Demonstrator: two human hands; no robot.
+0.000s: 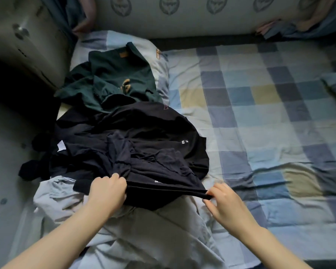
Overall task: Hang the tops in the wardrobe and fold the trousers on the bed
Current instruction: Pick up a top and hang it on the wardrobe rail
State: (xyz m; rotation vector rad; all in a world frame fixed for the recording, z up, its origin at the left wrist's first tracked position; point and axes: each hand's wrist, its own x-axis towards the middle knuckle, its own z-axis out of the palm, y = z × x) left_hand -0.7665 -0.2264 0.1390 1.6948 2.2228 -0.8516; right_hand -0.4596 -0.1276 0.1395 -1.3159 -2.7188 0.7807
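A heap of clothes lies on the left side of the bed (260, 113). On top is a black top (153, 133) with small white lettering. My left hand (107, 191) grips its near hem, fingers curled into the cloth. My right hand (223, 202) pinches the same hem at its right corner. A navy garment (120, 156) lies crumpled across the black one. Behind them a dark green top (120, 74) with an orange print rests on the pillow. A pale grey garment (144, 230) is spread underneath, nearest to me.
The bed has a blue, yellow and grey checked sheet, with bare room to the right of the heap. A pillow (159, 61) lies under the green top. A patterned wall (182, 16) runs along the far side. A pale cabinet (23, 35) stands at upper left.
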